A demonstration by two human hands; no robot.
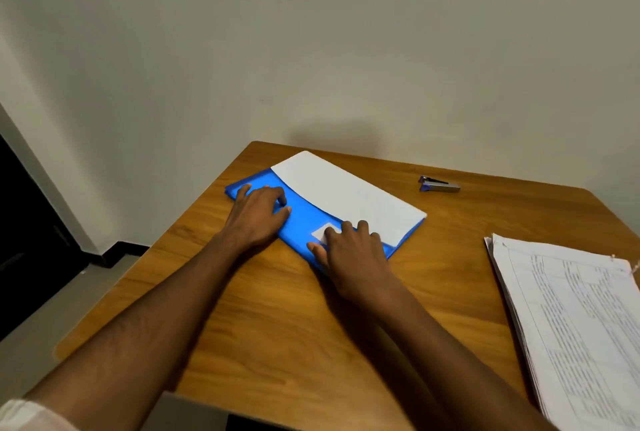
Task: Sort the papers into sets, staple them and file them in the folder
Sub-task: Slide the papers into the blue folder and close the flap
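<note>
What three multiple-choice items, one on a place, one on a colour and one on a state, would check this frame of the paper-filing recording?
1. Where does the stapler lie?
A. On the table beyond the folder, toward the right
B. On the stack of papers
C. In the left hand

2. What colour is the folder?
A. Red
B. Blue
C. Green

3. What are the two hands doing?
A. Both lifted off the table
B. Both resting on the folder
C. One gripping the stapler

Answers:
1. A, since the stapler sits alone on the wooden table, apart from the folder and from the stack of printed papers.
2. B, since the cover is bright blue with white sheets showing from it.
3. B, since the left hand and the right hand both lie on the blue cover.
</note>
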